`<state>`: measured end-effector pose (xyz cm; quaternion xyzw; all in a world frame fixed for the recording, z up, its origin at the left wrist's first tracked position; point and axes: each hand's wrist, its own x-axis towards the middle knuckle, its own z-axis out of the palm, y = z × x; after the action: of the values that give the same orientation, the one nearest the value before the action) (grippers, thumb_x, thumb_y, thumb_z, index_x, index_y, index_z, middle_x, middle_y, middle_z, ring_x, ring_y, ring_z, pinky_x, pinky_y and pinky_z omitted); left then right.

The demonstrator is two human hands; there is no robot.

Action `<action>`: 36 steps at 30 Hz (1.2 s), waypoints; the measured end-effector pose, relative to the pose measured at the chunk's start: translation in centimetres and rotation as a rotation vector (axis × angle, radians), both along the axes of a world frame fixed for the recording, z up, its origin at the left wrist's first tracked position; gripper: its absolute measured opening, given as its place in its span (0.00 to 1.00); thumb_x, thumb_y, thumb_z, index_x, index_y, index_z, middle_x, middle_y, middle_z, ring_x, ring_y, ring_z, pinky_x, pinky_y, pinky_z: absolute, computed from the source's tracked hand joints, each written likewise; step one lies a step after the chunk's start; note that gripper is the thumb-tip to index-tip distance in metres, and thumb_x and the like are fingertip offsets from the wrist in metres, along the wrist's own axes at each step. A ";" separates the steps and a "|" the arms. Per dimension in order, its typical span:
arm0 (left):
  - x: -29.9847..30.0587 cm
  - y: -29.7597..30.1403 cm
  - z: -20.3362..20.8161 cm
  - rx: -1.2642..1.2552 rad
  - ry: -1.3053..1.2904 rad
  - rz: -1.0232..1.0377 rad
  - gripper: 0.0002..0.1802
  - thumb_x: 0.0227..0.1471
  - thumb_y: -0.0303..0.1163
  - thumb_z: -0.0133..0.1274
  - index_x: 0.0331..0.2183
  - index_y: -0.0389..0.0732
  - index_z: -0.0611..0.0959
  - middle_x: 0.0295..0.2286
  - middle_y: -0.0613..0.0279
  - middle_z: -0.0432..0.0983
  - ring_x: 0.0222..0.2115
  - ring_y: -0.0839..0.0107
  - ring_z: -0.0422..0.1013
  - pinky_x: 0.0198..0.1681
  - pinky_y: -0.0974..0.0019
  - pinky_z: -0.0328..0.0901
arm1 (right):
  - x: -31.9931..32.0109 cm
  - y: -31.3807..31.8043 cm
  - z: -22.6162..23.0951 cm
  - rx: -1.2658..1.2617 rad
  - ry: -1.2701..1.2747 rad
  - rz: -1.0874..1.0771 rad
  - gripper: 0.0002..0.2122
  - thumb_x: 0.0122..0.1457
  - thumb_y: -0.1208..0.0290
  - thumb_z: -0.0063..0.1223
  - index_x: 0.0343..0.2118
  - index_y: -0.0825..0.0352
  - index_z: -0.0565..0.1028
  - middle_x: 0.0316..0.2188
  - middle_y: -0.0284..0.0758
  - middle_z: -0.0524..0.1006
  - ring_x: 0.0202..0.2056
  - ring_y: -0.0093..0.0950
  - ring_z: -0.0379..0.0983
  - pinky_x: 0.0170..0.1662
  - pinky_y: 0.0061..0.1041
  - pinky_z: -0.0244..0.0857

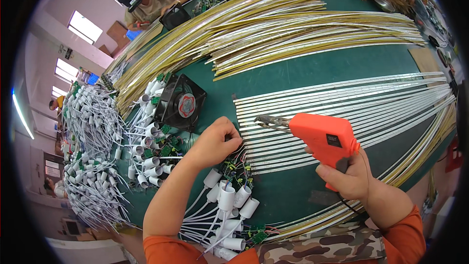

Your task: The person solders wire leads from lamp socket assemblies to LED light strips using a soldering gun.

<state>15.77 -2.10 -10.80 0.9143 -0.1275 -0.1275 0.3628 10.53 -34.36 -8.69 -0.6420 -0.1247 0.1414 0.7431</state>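
Head view: orange soldering gun [322,134] over white strips [386,112] on green table [288,190]; right hand [346,178] clamped round grip. Left hand [217,142], fingers curled together (cannot tell on what), beside strip ends. Nearer body, white cups [226,198], wires at mouths.

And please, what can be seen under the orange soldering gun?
Below the soldering gun, held in the right hand, a row of narrow white strips lies on the green tabletop. The gun's body covers some stretches of them; those cannot be seen.
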 end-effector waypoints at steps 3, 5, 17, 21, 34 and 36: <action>0.2 -0.5 -0.1 0.008 0.014 0.056 0.06 0.46 0.26 0.58 0.24 0.35 0.78 0.29 0.60 0.69 0.32 0.67 0.69 0.38 0.68 0.64 | 0.0 -0.2 -1.3 -0.181 -0.118 0.031 0.21 0.53 0.72 0.60 0.51 0.69 0.71 0.38 0.34 0.76 0.39 0.22 0.71 0.44 0.25 0.65; 0.4 -0.7 -0.1 0.021 0.026 0.077 0.06 0.46 0.26 0.58 0.23 0.35 0.77 0.29 0.60 0.69 0.31 0.66 0.69 0.37 0.67 0.64 | 0.1 0.3 -1.6 -0.209 -0.149 0.040 0.21 0.53 0.72 0.60 0.51 0.69 0.71 0.36 0.36 0.76 0.38 0.23 0.72 0.43 0.26 0.66; 0.6 -0.9 -0.1 0.106 0.010 0.066 0.07 0.44 0.27 0.59 0.23 0.35 0.77 0.28 0.58 0.69 0.30 0.65 0.69 0.36 0.66 0.65 | 0.5 1.9 -1.5 -0.347 -0.316 0.106 0.21 0.53 0.72 0.61 0.50 0.68 0.71 0.33 0.37 0.77 0.33 0.33 0.76 0.39 0.28 0.69; 0.7 -1.0 0.0 0.106 0.011 0.064 0.07 0.44 0.27 0.58 0.23 0.35 0.77 0.28 0.59 0.69 0.30 0.65 0.69 0.36 0.66 0.65 | 0.5 1.7 -1.5 -0.381 -0.343 0.151 0.22 0.53 0.72 0.60 0.51 0.68 0.71 0.33 0.36 0.77 0.33 0.32 0.76 0.39 0.28 0.69; 0.8 -0.9 0.0 0.118 0.027 0.060 0.07 0.43 0.27 0.58 0.22 0.35 0.77 0.28 0.58 0.69 0.30 0.64 0.69 0.36 0.66 0.65 | 0.3 1.8 -1.3 -0.362 -0.320 0.141 0.19 0.53 0.72 0.60 0.49 0.66 0.72 0.31 0.35 0.76 0.32 0.31 0.75 0.39 0.29 0.69; 0.9 -1.0 -0.1 0.117 0.023 0.061 0.07 0.43 0.27 0.58 0.22 0.35 0.77 0.28 0.58 0.69 0.30 0.64 0.69 0.36 0.66 0.65 | 0.3 1.7 -1.2 -0.376 -0.284 0.169 0.18 0.53 0.72 0.60 0.48 0.66 0.72 0.31 0.34 0.76 0.31 0.31 0.74 0.38 0.29 0.69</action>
<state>16.63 -3.12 -10.87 0.9358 -0.0876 -0.1340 0.3140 10.86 -32.66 -9.94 -0.7698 -0.2526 0.1322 0.5712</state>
